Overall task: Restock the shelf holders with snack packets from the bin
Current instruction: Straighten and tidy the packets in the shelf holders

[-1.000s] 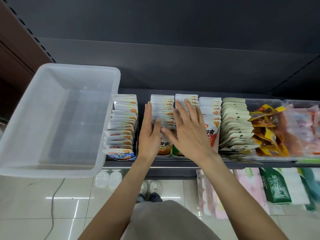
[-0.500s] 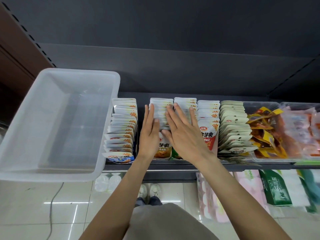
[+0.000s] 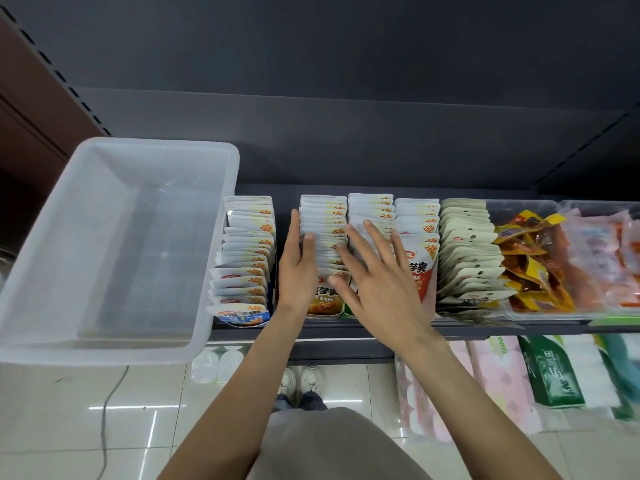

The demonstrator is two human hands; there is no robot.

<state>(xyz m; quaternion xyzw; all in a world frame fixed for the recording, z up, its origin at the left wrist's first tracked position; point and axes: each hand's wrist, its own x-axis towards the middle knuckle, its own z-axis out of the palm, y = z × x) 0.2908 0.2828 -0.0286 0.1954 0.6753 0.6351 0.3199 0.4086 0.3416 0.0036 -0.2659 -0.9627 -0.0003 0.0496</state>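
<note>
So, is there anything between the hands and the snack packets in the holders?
Nothing visible: the left hand and the right hand already rest on the snack packets.

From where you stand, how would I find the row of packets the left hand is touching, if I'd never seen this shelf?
Start at the big clear plastic bin at the shelf's left end. Pass the first row of packets beside it and a dark gap; the next row is the one, with the left hand flat against its left side. Its front packet is orange, unlike the blue front of the first row.
</note>
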